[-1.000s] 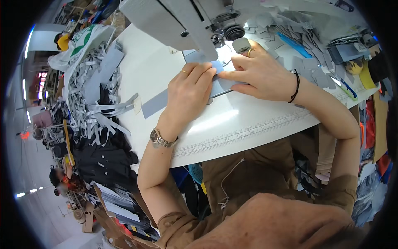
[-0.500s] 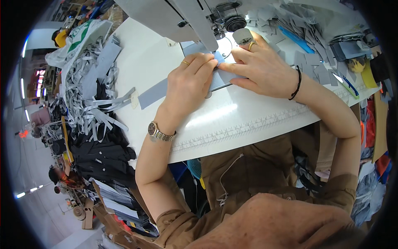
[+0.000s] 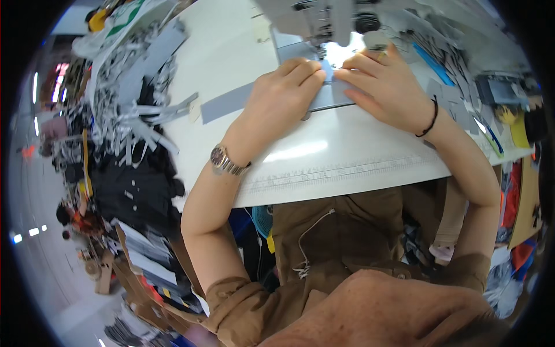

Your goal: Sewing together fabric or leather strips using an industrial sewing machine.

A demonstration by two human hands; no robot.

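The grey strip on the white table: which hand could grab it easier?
Probably the left hand: the grey strip lies just to its left, while the right hand is farther away.

White table (image 3: 347,136), ruler markings (image 3: 347,170) along near edge; on it: grey strip (image 3: 226,104), sewing machine (image 3: 343,23), grey pieces (image 3: 446,92).

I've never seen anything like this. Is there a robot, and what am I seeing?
No robot: these are a person's own bare hands. A camera worn on the head looks down, and its wide lens bends straight edges. The left hand and right hand have their fingertips at a small light-blue piece under the white sewing machine; whether they pinch or just press it, I can't tell. A grey strip lies on the white tabletop beside the left hand. At the right lie grey scraps and a blue tool.
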